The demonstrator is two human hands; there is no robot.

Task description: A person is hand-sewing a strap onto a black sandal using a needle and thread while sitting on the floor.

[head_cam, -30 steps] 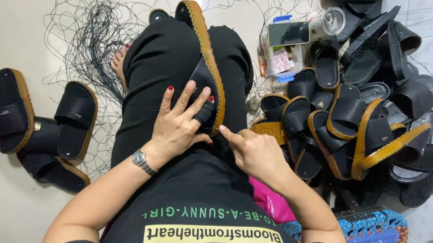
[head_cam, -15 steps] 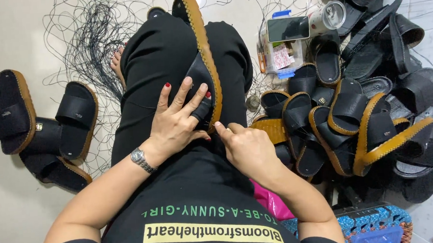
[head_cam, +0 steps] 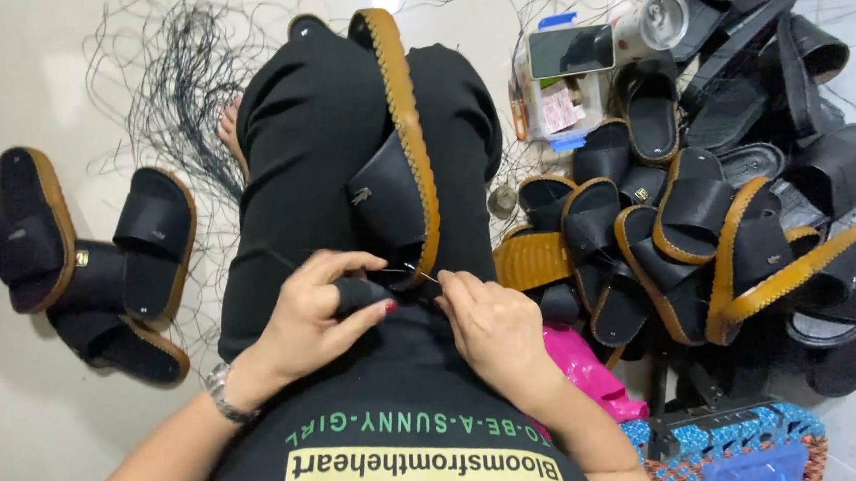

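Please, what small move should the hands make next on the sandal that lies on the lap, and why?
Probably the right hand should push the needle on through the tan stitched edge of the sandal. The needle tip sits at that edge near the heel end, and the left hand pinches the sandal there to steady it.

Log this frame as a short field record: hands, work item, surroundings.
left hand: pinching the near end of the sandal
right hand: at the sandal's tan edge, holding a needle
sandal: black strap, tan stitched sole edge, lying along the lap
left side: sandals on the floor, loose thread
right side: sandal pile, phone on a box
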